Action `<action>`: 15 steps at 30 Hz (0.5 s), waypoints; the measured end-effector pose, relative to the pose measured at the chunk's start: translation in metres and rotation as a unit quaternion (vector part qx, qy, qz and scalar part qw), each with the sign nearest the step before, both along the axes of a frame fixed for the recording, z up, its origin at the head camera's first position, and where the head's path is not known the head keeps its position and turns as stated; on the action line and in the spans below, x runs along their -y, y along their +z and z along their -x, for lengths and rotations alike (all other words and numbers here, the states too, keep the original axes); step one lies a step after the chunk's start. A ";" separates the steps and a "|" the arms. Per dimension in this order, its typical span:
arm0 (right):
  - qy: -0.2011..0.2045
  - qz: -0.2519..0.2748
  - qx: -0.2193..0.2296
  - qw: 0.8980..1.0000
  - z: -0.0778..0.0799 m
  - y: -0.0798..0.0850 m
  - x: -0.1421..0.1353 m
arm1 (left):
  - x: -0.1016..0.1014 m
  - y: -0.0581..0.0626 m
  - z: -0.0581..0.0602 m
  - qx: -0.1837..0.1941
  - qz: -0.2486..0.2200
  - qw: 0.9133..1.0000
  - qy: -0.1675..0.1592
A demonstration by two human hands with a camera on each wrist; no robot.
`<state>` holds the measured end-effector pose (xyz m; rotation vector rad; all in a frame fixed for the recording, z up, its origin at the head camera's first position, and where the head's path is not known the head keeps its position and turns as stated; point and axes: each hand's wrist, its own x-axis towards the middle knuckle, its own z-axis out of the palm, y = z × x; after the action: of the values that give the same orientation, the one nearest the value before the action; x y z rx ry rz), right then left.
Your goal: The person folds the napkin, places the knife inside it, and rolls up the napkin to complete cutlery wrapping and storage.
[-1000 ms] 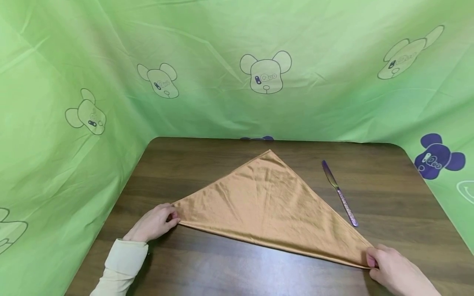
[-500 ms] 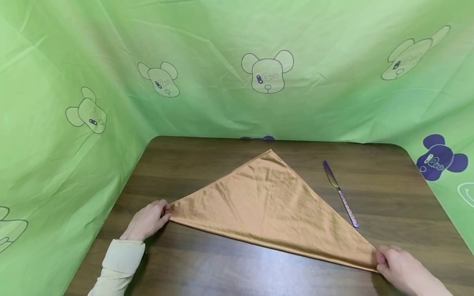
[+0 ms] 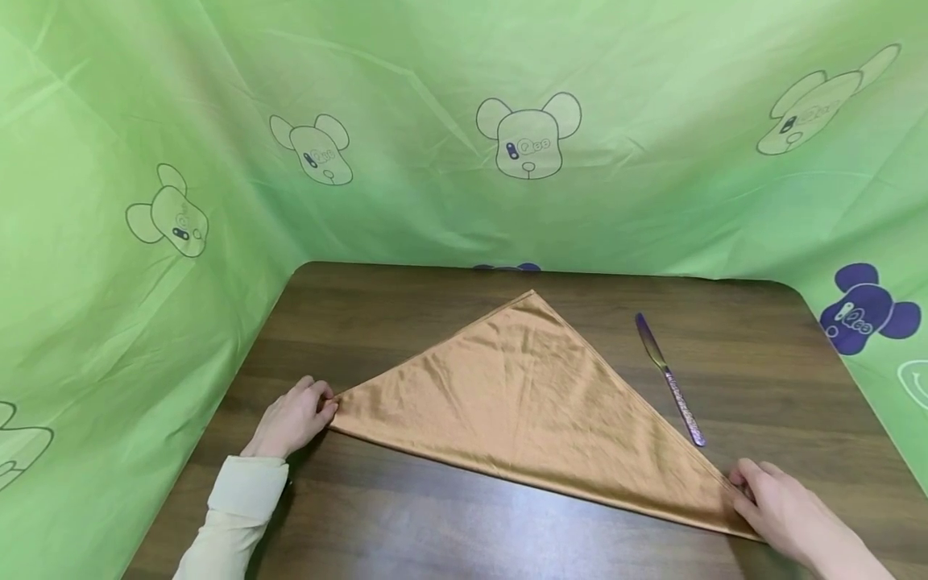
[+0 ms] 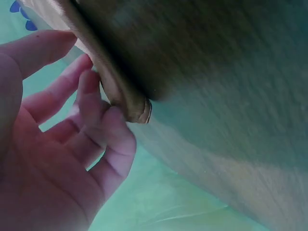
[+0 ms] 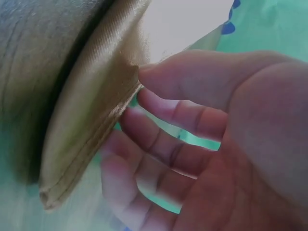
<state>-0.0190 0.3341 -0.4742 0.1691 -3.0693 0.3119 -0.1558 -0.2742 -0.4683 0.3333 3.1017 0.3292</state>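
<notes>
A golden-brown satin napkin (image 3: 507, 395) lies folded into a triangle, its point toward the far edge of the table. Its long folded side faces the person. My left hand (image 3: 292, 419) pinches it at the left corner, and the corner tip (image 4: 139, 111) sticks out past the fingers in the left wrist view. Near the right corner, my right hand (image 3: 779, 507) pinches the upper edge between thumb and fingertips. In the right wrist view the stitched corner (image 5: 50, 192) hangs free of the fingers.
A table knife (image 3: 670, 379) with an iridescent blade and glittery handle lies to the right of the napkin. The wooden table (image 3: 406, 524) ends against green cloth walls (image 3: 406, 217) printed with bear heads.
The left hand has drawn the left corner slightly outward. The right hand has pulled its corner to the right, then shifted its fingers up along the edge, leaving the tip showing.
</notes>
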 end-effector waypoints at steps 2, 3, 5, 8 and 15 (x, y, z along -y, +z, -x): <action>0.002 0.000 -0.001 1.000 0.001 0.000 0.001 | 0.000 -0.001 0.002 -0.004 -0.007 1.000 0.002; 0.003 0.001 0.002 1.000 0.002 0.000 0.001 | 0.000 -0.002 0.002 -0.004 -0.011 1.000 0.002; 0.003 0.002 0.006 1.000 0.003 0.000 0.002 | 0.000 -0.002 0.003 -0.005 -0.016 1.000 0.003; 0.003 0.007 0.019 1.000 0.005 0.001 0.002 | 0.000 -0.002 0.004 0.002 -0.023 1.000 0.004; 0.000 0.015 0.047 0.999 0.010 0.003 0.003 | 0.000 -0.002 0.006 0.015 -0.030 0.999 0.008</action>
<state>-0.0287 0.3314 -0.4714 0.1584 -3.1559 0.3779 -0.1614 -0.2740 -0.4703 0.3027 3.0706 0.4235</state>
